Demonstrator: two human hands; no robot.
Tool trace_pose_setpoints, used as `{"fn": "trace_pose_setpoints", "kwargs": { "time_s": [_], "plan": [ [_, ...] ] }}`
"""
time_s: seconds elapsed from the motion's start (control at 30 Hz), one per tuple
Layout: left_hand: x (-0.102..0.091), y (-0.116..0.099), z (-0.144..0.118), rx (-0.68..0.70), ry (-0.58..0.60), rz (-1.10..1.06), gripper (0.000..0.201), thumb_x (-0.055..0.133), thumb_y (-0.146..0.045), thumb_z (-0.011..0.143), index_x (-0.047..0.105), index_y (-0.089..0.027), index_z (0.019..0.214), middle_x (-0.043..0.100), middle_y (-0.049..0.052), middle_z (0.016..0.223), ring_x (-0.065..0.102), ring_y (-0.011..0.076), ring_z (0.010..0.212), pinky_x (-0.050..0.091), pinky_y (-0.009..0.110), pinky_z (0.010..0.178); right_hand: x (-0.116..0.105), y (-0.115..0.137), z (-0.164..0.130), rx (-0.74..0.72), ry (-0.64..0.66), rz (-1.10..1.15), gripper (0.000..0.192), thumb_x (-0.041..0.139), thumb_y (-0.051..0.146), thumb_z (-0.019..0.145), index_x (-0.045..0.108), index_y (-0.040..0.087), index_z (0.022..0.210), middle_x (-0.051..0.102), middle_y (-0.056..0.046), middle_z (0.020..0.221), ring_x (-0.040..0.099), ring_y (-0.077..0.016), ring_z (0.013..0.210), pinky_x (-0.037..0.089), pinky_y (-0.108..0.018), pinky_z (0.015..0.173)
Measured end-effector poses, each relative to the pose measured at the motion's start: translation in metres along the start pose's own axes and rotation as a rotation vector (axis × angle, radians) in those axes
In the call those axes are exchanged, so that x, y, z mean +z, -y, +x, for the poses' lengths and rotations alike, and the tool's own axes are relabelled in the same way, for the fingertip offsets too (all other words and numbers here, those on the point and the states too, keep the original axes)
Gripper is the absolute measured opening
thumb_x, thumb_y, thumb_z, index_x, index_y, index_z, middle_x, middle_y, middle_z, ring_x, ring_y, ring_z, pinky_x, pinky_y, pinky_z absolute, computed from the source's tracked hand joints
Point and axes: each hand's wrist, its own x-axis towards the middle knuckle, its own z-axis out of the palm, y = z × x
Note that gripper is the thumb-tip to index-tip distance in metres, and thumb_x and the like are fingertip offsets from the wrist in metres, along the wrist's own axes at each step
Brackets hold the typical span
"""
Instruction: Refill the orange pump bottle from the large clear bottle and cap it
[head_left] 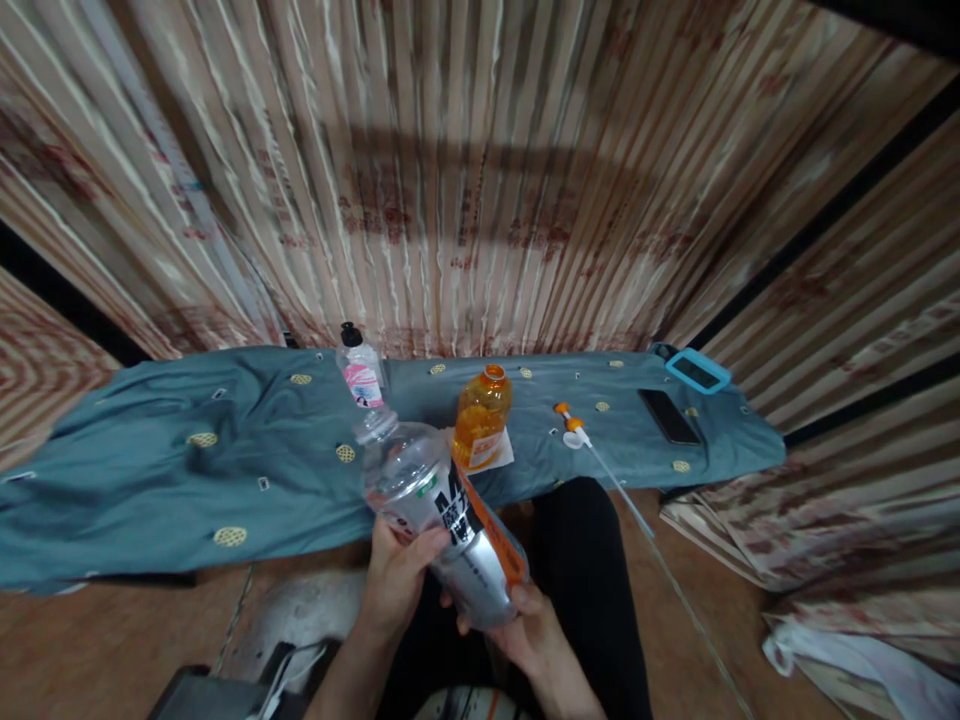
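Observation:
A large clear plastic bottle [405, 455] with a silver and orange label is tilted above my lap, its uncapped mouth toward the upper left. My left hand [401, 570] wraps round its side below the shoulder, thumb over the label. Its bottom end rests in my right hand [529, 625], fingers curled round the base. Just beyond it an orange bottle [484, 415], without a cap and partly filled with liquid, stands on a white paper [501, 455]. A pump dispenser top [576, 424], orange and white with a long tube, lies to the right.
Green-blue patterned cloth [262, 470] covers the long narrow surface. On it are a clear bottle with a black cap and pink label [364, 370], a dark phone [669, 416] and a blue-framed device [697, 371]. A pleated curtain [465, 200] hangs behind.

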Motion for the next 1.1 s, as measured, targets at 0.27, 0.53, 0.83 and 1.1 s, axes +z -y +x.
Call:
{"fn": "trace_pose_setpoints", "kwargs": {
  "time_s": [0.27, 0.53, 0.83, 1.1],
  "plan": [
    [0.041, 0.006, 0.02, 0.0, 0.181, -0.05, 0.065, 0.093, -0.033, 0.054, 0.058, -0.022, 0.107, 0.075, 0.0, 0.083, 0.072, 0.0185, 0.072, 0.059, 0.028, 0.065, -0.019, 0.028, -0.02, -0.108, -0.144, 0.036, 0.058, 0.09, 0.058, 0.063, 0.08, 0.027, 0.111, 0.083, -0.011, 0.105, 0.079, -0.0266, 0.077, 0.058, -0.028, 0.057],
    [0.099, 0.007, 0.035, -0.024, 0.276, -0.172, 0.057, 0.092, -0.035, 0.053, 0.061, -0.02, 0.099, 0.074, 0.001, 0.088, 0.072, 0.0186, 0.079, 0.059, 0.033, 0.079, -0.013, 0.061, -0.047, -0.264, -0.362, -0.04, 0.059, 0.095, 0.05, 0.06, 0.078, 0.03, 0.113, 0.081, -0.008, 0.113, 0.077, -0.0352, 0.101, 0.063, -0.047, 0.081],
    [0.126, 0.018, 0.044, -0.063, 0.364, -0.25, 0.077, 0.092, -0.035, 0.056, 0.057, -0.022, 0.123, 0.075, 0.004, 0.103, 0.073, 0.0223, 0.092, 0.057, 0.039, 0.092, -0.022, 0.087, -0.049, -0.346, -0.439, -0.078, 0.053, 0.092, 0.043, 0.067, 0.076, 0.036, 0.117, 0.082, -0.008, 0.11, 0.08, -0.0332, 0.09, 0.063, -0.038, 0.067],
    [0.082, 0.028, 0.054, 0.178, 0.29, 0.007, 0.082, 0.083, -0.045, 0.072, 0.045, -0.031, 0.143, 0.053, 0.009, 0.148, 0.052, 0.0289, 0.138, 0.048, 0.045, 0.112, -0.048, 0.108, -0.048, -0.359, -0.426, -0.078, 0.062, 0.087, 0.041, 0.069, 0.069, 0.041, 0.127, 0.079, -0.003, 0.12, 0.08, -0.0342, 0.087, 0.063, -0.036, 0.055]
  ]
}}
